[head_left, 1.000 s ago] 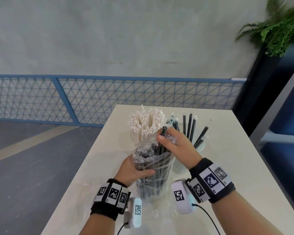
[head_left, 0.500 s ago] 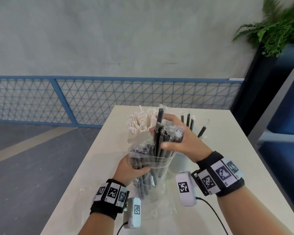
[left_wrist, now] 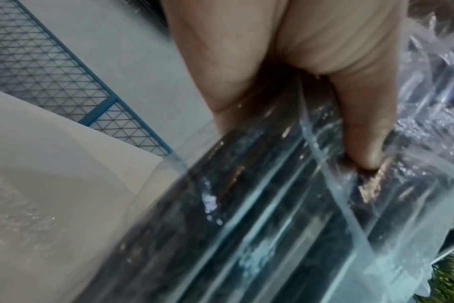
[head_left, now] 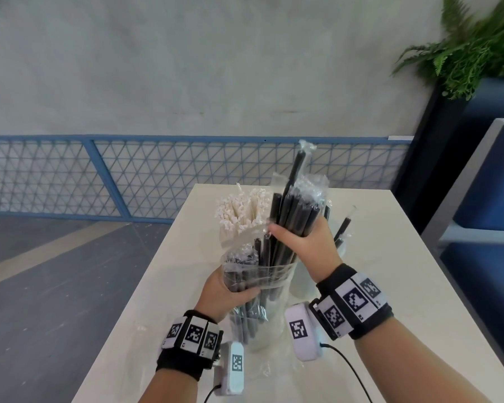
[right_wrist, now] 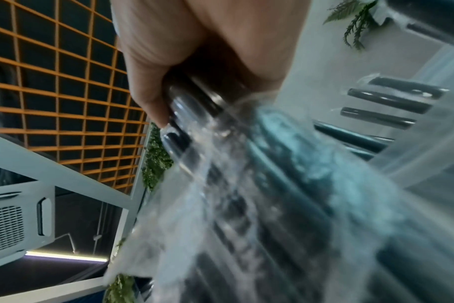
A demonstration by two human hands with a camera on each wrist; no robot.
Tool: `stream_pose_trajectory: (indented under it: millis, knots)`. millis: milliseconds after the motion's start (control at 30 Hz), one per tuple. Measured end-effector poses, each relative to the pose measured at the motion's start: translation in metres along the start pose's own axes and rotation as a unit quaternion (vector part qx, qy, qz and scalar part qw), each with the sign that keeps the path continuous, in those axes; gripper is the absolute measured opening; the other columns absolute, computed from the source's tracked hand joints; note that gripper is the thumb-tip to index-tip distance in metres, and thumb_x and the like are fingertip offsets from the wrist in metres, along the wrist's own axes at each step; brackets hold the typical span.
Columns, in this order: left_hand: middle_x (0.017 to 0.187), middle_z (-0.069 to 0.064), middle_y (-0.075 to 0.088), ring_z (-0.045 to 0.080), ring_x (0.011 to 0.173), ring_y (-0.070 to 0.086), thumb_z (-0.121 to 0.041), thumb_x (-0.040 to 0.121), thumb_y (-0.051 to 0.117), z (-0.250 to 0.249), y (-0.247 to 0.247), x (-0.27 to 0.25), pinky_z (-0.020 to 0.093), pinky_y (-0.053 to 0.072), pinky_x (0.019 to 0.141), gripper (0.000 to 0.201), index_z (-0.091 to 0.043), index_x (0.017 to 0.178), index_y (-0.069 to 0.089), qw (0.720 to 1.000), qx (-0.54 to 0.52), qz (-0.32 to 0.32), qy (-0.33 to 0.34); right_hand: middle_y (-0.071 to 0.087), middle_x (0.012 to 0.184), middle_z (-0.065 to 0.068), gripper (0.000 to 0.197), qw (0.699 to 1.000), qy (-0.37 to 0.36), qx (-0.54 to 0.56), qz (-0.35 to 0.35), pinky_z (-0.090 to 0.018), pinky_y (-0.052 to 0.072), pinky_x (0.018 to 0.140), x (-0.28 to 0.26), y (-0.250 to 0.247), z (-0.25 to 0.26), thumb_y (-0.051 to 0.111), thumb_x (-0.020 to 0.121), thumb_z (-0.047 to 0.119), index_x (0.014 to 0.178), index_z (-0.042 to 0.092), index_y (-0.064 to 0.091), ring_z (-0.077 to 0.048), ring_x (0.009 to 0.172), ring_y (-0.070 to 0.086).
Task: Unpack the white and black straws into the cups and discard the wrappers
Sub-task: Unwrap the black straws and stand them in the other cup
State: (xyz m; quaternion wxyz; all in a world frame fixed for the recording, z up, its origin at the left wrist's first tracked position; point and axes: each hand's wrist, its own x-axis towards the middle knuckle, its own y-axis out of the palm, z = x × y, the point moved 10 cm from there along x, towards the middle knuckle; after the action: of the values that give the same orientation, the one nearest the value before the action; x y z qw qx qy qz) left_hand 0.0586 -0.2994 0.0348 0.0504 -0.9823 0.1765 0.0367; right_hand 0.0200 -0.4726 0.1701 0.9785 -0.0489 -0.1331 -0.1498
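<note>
My left hand [head_left: 226,290] grips a clear plastic bag [head_left: 256,274] of black straws above the table, thumb pressed into the film [left_wrist: 360,131]. My right hand [head_left: 297,231] grips a bundle of black straws [head_left: 291,213] partly drawn up out of that bag; their clear wrappers [head_left: 312,184] stick out on top. The same bundle [right_wrist: 194,106] runs through my fist in the right wrist view. A bunch of white wrapped straws [head_left: 242,212] stands in a cup behind the bag. To the right, a few black straws [head_left: 342,228] stand in another cup, mostly hidden by my right hand.
The pale table [head_left: 390,286] carries scraps of clear wrapper [head_left: 269,370] near its front. A blue mesh fence [head_left: 128,175] runs behind it. At the right stand a dark planter with a fern [head_left: 477,48] and a blue seat [head_left: 492,199].
My right hand has risen with the bundle of black straws, drawing them up out of the bag. My left hand keeps its grip on the bag at about the same place.
</note>
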Motion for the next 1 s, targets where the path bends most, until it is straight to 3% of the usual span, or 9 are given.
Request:
stream_pose_trajectory:
  millis: [100, 167, 233, 367, 467, 533, 633, 833, 1000]
  knots:
    - [0.095, 0.01, 0.074, 0.02, 0.089, 0.071, 0.008, 0.064, 0.078, -0.004, 0.001, -0.004, 0.046, 0.056, 0.086, 0.047, 0.0, 0.107, 0.059, 1.0, -0.006, 0.011, -0.003, 0.07, 0.1, -0.002, 0.04, 0.999, -0.011, 0.033, -0.023, -0.023, 0.055, 0.083, 0.007, -0.004, 0.012, 0.076, 0.074, 0.014, 0.11, 0.007, 0.061, -0.011, 0.093, 0.068]
    - [0.099, 0.002, 0.071, 0.006, 0.09, 0.07, 0.011, 0.061, 0.078, -0.015, 0.003, -0.006, 0.03, 0.056, 0.086, 0.057, -0.013, 0.108, 0.055, 1.0, -0.014, 0.009, 0.014, 0.07, 0.1, -0.004, 0.042, 0.999, -0.002, 0.04, -0.026, -0.025, 0.055, 0.083, 0.012, -0.003, 0.011, 0.078, 0.072, 0.013, 0.11, 0.007, 0.061, -0.012, 0.093, 0.068]
    - [0.099, -0.008, 0.067, -0.005, 0.087, 0.067, 0.014, 0.059, 0.078, -0.032, 0.009, -0.009, 0.011, 0.052, 0.075, 0.069, -0.025, 0.108, 0.05, 0.999, -0.025, -0.001, 0.047, 0.07, 0.1, -0.007, 0.043, 0.999, 0.012, 0.043, -0.024, -0.029, 0.055, 0.084, 0.012, 0.001, 0.005, 0.079, 0.071, 0.012, 0.109, 0.005, 0.06, -0.016, 0.093, 0.068]
    - [0.095, -0.011, 0.07, 0.0, 0.09, 0.067, 0.002, 0.062, 0.081, -0.055, 0.011, -0.011, 0.012, 0.051, 0.073, 0.057, -0.03, 0.102, 0.057, 0.993, -0.021, -0.046, 0.11, 0.071, 0.097, -0.01, 0.041, 0.998, 0.031, 0.044, -0.014, -0.034, 0.056, 0.084, 0.006, 0.009, -0.005, 0.08, 0.07, 0.012, 0.106, 0.003, 0.062, -0.019, 0.092, 0.069]
    - [0.093, -0.004, 0.072, 0.008, 0.089, 0.069, -0.002, 0.063, 0.082, -0.054, 0.004, -0.011, 0.017, 0.052, 0.076, 0.048, -0.03, 0.095, 0.06, 0.989, -0.015, -0.086, 0.117, 0.07, 0.095, -0.008, 0.035, 0.997, 0.018, 0.058, -0.056, -0.033, 0.056, 0.083, 0.008, -0.006, 0.005, 0.077, 0.073, 0.014, 0.103, 0.003, 0.062, -0.02, 0.092, 0.068]
    - [0.094, -0.001, 0.072, 0.012, 0.089, 0.069, -0.003, 0.063, 0.083, -0.052, 0.003, -0.01, 0.022, 0.053, 0.079, 0.048, -0.03, 0.094, 0.06, 0.989, -0.015, -0.089, 0.114, 0.067, 0.091, -0.011, 0.031, 0.993, 0.007, 0.08, -0.086, -0.038, 0.056, 0.083, 0.013, -0.019, 0.014, 0.075, 0.076, 0.014, 0.099, 0.0, 0.061, -0.028, 0.091, 0.067]
    - [0.093, -0.003, 0.07, 0.003, 0.084, 0.067, -0.003, 0.062, 0.083, -0.052, 0.005, -0.008, 0.013, 0.051, 0.076, 0.05, -0.032, 0.094, 0.058, 0.99, 0.002, -0.09, 0.111, 0.063, 0.085, -0.013, 0.035, 0.982, 0.012, 0.136, -0.131, -0.04, 0.057, 0.076, 0.021, -0.037, 0.019, 0.072, 0.078, 0.012, 0.103, -0.008, 0.057, -0.028, 0.081, 0.065]
    - [0.098, -0.006, 0.069, 0.014, 0.096, 0.066, -0.01, 0.061, 0.085, -0.051, 0.0, -0.007, 0.037, 0.052, 0.091, 0.052, -0.036, 0.097, 0.058, 0.989, 0.018, -0.109, 0.103, 0.061, 0.085, -0.016, 0.033, 0.957, 0.041, 0.229, -0.172, -0.029, 0.054, 0.06, 0.032, -0.062, 0.014, 0.07, 0.081, 0.012, 0.106, -0.004, 0.057, -0.018, 0.068, 0.063]
    - [0.097, -0.006, 0.068, 0.016, 0.096, 0.065, -0.001, 0.064, 0.081, -0.055, 0.006, -0.009, 0.041, 0.052, 0.092, 0.054, -0.036, 0.097, 0.056, 0.989, 0.018, -0.094, 0.113, 0.062, 0.077, -0.011, 0.019, 0.968, 0.037, 0.202, -0.142, -0.029, 0.054, 0.058, 0.041, -0.065, 0.026, 0.067, 0.081, 0.006, 0.095, -0.002, 0.057, -0.016, 0.061, 0.063]
